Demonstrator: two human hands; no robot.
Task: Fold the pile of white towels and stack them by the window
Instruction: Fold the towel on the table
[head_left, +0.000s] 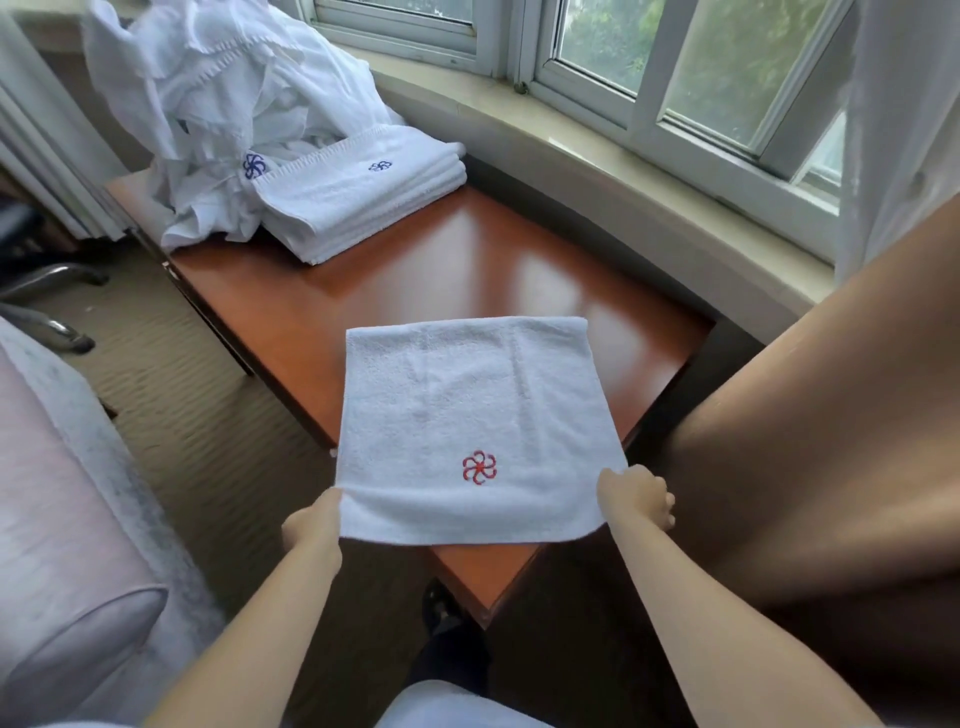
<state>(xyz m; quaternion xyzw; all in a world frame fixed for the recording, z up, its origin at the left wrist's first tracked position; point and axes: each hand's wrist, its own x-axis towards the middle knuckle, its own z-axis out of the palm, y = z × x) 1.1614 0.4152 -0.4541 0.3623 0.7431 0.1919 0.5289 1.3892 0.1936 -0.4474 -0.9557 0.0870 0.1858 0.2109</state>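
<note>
Both hands (478, 519) pinch flat red-emblem towel (467, 410).

We can read no words or numbers. The flat white terry towel (478, 415) bears a red pinwheel emblem (479, 467); the stack of folded white towels (363, 208) shows blue ones, seemingly the same design.

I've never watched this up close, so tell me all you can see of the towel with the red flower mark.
The towel is white terry cloth, a flat rectangle with a red pinwheel emblem near its near edge. It lies on the wooden table, its near end overhanging the corner. The left hand and right hand each grip a near corner.
</note>
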